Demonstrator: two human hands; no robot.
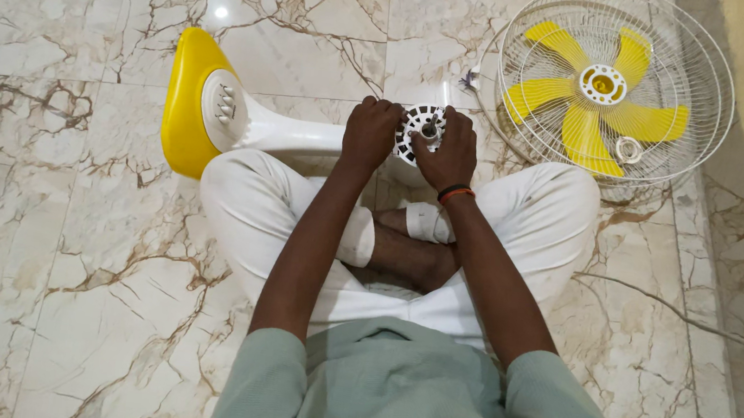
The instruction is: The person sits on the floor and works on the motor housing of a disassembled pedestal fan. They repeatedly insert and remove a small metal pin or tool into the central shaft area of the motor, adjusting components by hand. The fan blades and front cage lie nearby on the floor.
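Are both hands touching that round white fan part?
Touching. The head view shows the left hand and right hand gripping the round white motor head from both sides.

no packages, labels, signs or screens show anywhere in this view.

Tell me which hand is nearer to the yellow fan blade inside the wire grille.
The right hand. It grips the motor head on the side towards the yellow fan blade; the left hand grips the far side.
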